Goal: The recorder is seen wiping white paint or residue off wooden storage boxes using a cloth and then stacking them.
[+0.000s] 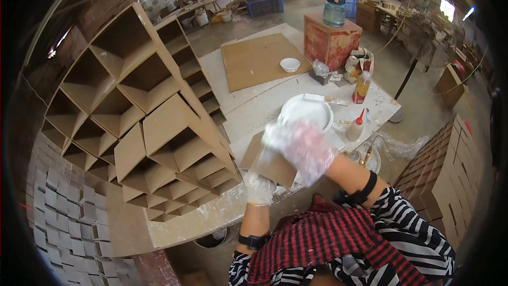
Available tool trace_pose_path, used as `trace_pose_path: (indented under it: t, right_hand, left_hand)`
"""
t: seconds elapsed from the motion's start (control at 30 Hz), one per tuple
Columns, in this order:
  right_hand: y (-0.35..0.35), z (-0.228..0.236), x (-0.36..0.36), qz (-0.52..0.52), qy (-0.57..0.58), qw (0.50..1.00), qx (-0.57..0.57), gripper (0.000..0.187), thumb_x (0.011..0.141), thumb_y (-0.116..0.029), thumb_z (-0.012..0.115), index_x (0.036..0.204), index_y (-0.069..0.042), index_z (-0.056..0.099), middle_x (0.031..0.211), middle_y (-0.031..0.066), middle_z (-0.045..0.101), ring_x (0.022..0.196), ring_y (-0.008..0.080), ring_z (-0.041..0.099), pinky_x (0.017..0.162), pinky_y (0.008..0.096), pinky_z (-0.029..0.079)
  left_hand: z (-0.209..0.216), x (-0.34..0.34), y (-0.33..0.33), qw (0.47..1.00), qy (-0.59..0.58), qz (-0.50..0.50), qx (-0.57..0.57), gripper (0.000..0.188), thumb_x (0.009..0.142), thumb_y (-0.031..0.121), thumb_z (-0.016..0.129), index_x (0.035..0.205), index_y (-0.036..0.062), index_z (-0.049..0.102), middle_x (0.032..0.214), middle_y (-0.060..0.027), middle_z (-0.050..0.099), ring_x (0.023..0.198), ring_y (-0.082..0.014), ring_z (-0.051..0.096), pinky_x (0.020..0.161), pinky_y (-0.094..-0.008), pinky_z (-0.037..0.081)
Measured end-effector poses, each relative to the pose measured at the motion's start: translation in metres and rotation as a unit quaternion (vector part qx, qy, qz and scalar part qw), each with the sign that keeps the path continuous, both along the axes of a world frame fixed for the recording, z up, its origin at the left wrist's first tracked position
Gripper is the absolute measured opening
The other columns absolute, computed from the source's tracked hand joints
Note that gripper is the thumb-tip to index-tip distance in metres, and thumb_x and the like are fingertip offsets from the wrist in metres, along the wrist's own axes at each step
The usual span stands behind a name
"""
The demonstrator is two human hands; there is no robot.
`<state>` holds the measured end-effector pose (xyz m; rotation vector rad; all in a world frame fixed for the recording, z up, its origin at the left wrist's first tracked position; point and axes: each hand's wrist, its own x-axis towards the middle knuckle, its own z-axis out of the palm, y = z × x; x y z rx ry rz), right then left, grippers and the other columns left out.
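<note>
My left hand, in a white knit glove, grips the near edge of a small brown fibreboard box. My right hand wears a loose clear plastic covering and is over the box, smeared by motion. Its fingers look closed around something whitish at the left, which I cannot make out. Just beyond the right hand stands a round white tub of white liquid. A brush lies across the tub's far rim. A squeeze bottle with a red tip stands to the right.
A large brown lattice of open compartments fills the left of the table. Farther back are a flat board with a white bowl, and a red crate under a water jug. Stacked brown lattices stand at right.
</note>
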<state>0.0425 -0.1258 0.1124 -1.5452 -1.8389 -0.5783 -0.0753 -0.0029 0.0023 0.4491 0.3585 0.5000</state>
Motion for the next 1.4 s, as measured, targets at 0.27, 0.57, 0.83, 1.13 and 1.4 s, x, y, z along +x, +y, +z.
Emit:
trace_pose_path:
  t: [0.27, 0.57, 0.83, 1.13, 1.4]
  right_hand:
    - [0.022, 0.013, -0.059, 0.007, 0.020, 0.988, -0.155, 0.024, 0.065, -0.013, 0.062, 0.089, -0.011, 0.060, 0.085, 0.0107, 0.056, 0.082, 0.0317, 0.060, 0.073, 0.0411, 0.050]
    - [0.015, 0.003, 0.007, -0.052, -0.042, 0.997, -0.025, 0.035, 0.076, -0.013, 0.060, 0.110, -0.015, 0.064, 0.104, 0.0074, 0.066, 0.088, 0.0284, 0.063, 0.074, 0.0395, 0.052]
    - [0.002, 0.001, 0.021, -0.024, 0.000, 0.999, 0.023, 0.026, 0.080, -0.012, 0.060, 0.106, -0.014, 0.067, 0.101, 0.0078, 0.068, 0.092, 0.0258, 0.064, 0.082, 0.0370, 0.052]
    - [-0.009, 0.005, 0.037, -0.005, 0.149, 0.989, 0.020, 0.029, 0.079, -0.009, 0.057, 0.107, -0.012, 0.065, 0.107, 0.0084, 0.064, 0.095, 0.0306, 0.060, 0.080, 0.0402, 0.050]
    - [-0.010, 0.022, -0.016, 0.065, 0.066, 0.957, -0.273, 0.040, 0.077, -0.019, 0.054, 0.114, -0.007, 0.061, 0.112, 0.0108, 0.062, 0.101, 0.0272, 0.058, 0.089, 0.0399, 0.046]
  left_hand:
    - [0.038, 0.001, 0.002, 0.333, 0.374, 0.033, 0.865, 0.031, 0.078, 0.031, 0.059, 0.100, 0.0099, 0.059, 0.089, -0.0020, 0.055, 0.083, -0.0221, 0.055, 0.066, -0.0378, 0.044]
    - [0.054, -0.006, 0.006, 0.427, 0.298, 0.170, 0.836, 0.044, 0.093, 0.031, 0.045, 0.131, 0.0081, 0.046, 0.129, -0.0092, 0.052, 0.120, -0.0251, 0.048, 0.100, -0.0387, 0.040]
    - [0.023, 0.002, 0.016, 0.661, 0.230, 0.189, 0.689, 0.046, 0.096, 0.035, 0.038, 0.131, 0.0071, 0.046, 0.131, -0.0104, 0.051, 0.122, -0.0275, 0.047, 0.101, -0.0424, 0.040]
    - [0.053, 0.009, -0.007, 0.959, -0.270, 0.075, 0.040, 0.050, 0.096, 0.039, 0.031, 0.131, 0.0058, 0.045, 0.136, -0.0109, 0.046, 0.125, -0.0299, 0.042, 0.105, -0.0452, 0.034]
    - [0.031, 0.014, 0.012, 0.926, -0.340, -0.012, 0.164, 0.053, 0.096, 0.047, 0.031, 0.121, 0.0035, 0.049, 0.110, -0.0122, 0.053, 0.101, -0.0273, 0.051, 0.094, -0.0437, 0.040]
